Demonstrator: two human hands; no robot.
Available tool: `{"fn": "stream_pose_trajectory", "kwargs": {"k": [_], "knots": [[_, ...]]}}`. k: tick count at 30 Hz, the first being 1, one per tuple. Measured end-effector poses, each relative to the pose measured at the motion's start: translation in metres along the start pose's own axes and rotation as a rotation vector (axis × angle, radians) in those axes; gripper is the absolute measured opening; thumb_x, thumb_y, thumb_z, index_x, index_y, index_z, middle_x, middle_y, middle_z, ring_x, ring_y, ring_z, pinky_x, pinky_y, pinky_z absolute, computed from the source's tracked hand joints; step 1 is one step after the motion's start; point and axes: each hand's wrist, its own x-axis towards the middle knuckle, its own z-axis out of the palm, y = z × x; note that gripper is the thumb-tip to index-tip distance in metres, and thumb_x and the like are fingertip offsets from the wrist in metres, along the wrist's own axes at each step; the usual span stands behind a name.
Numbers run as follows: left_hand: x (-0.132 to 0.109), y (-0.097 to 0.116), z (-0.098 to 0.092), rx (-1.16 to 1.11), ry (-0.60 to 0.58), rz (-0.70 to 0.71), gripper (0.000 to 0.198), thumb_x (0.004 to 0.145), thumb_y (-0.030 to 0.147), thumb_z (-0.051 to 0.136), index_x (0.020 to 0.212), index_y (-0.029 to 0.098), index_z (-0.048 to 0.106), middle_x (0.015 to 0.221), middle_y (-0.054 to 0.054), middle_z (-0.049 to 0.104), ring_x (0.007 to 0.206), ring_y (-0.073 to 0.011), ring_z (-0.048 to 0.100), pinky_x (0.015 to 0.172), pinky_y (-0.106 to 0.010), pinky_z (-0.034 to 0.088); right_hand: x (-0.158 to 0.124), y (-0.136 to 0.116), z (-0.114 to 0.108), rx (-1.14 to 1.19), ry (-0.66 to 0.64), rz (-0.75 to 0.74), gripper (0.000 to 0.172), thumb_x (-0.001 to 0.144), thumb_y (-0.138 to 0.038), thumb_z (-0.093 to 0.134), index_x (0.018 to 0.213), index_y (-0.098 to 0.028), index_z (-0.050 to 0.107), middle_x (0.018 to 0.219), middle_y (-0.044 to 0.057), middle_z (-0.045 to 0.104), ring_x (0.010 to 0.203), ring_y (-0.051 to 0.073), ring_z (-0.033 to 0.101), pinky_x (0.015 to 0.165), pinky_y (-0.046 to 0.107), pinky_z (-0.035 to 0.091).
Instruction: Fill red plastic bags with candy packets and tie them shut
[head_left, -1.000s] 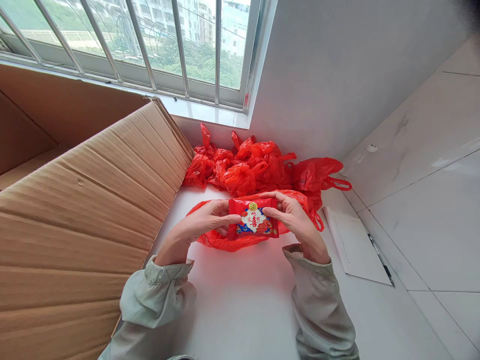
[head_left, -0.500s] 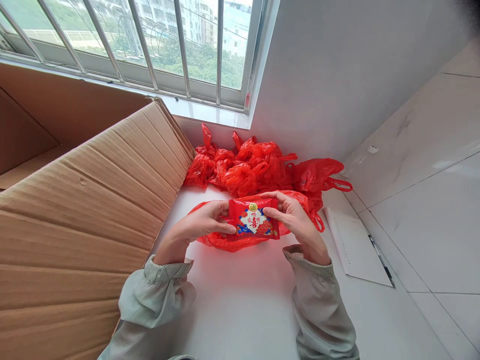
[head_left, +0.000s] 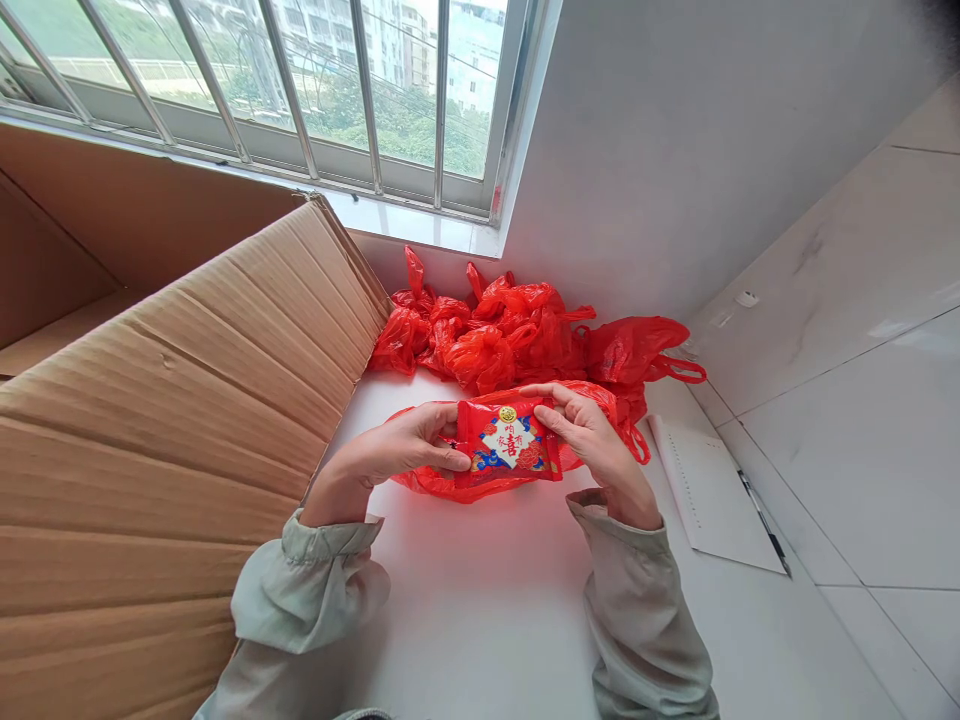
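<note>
Between my two hands is a small red snack packet (head_left: 508, 440) printed with a white diamond, blue and red flowers and a yellow round emblem. My left hand (head_left: 409, 445) pinches its left edge between thumb and fingers. On the right side, my right hand (head_left: 589, 425) grips the packet near its upper corner, thumb on the front and fingers behind. Directly beneath and behind it lies a spread red plastic bag (head_left: 480, 490), partly hidden by the packet and hands.
Several knotted red plastic bags (head_left: 487, 340) are heaped against the wall. A large open cardboard box (head_left: 172, 430) stands on the left. At the right lie a white notepad (head_left: 712, 490) and a pen (head_left: 763, 522) beside the tiled wall. A barred window (head_left: 300, 100) is behind.
The packet has shifted very slightly, and my right thumb has slid a little to the right on its front. Both hands keep hold of it.
</note>
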Motion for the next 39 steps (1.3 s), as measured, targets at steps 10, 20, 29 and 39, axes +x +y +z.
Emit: {"fn": "stream_pose_trajectory", "kwargs": {"k": [10, 20, 29, 39], "knots": [[-0.0034, -0.0021, -0.0056, -0.016, -0.059, -0.009, 0.047, 0.075, 0.027, 0.078, 0.119, 0.021, 0.063, 0.101, -0.004, 0.071, 0.089, -0.0177, 0.066, 0.071, -0.025, 0.054, -0.0029, -0.0027, 0.0018, 0.033, -0.027, -0.013, 0.036, 0.088, -0.044, 0.062, 0.118, -0.024, 0.062, 0.096, 0.003, 0.073, 0.086, 0.018, 0.068, 0.075, 0.029, 0.054], [-0.0053, 0.0002, -0.0051, -0.033, -0.046, -0.024, 0.047, 0.074, 0.025, 0.080, 0.118, 0.023, 0.065, 0.094, -0.002, 0.070, 0.081, -0.0164, 0.066, 0.064, -0.023, 0.054, -0.0056, -0.0058, 0.0025, 0.023, -0.029, 0.005, 0.037, 0.088, -0.044, 0.062, 0.120, -0.026, 0.062, 0.100, 0.003, 0.072, 0.089, 0.019, 0.069, 0.075, 0.030, 0.055], [-0.0069, 0.0023, -0.0018, -0.065, -0.039, -0.014, 0.043, 0.072, 0.024, 0.081, 0.113, 0.021, 0.067, 0.099, -0.003, 0.069, 0.081, -0.0155, 0.065, 0.063, -0.022, 0.054, -0.0061, -0.0059, 0.0024, 0.046, -0.041, -0.002, 0.035, 0.088, -0.043, 0.062, 0.119, -0.025, 0.061, 0.099, 0.003, 0.071, 0.089, 0.018, 0.068, 0.076, 0.030, 0.055], [-0.0065, 0.0005, -0.0031, -0.074, -0.067, 0.003, 0.045, 0.075, 0.023, 0.080, 0.117, 0.022, 0.065, 0.106, -0.005, 0.069, 0.090, -0.0179, 0.066, 0.068, -0.022, 0.055, -0.0066, -0.0058, 0.0022, 0.058, -0.037, -0.001, 0.035, 0.089, -0.041, 0.062, 0.120, -0.025, 0.061, 0.100, 0.003, 0.071, 0.088, 0.018, 0.067, 0.076, 0.029, 0.054]]}}
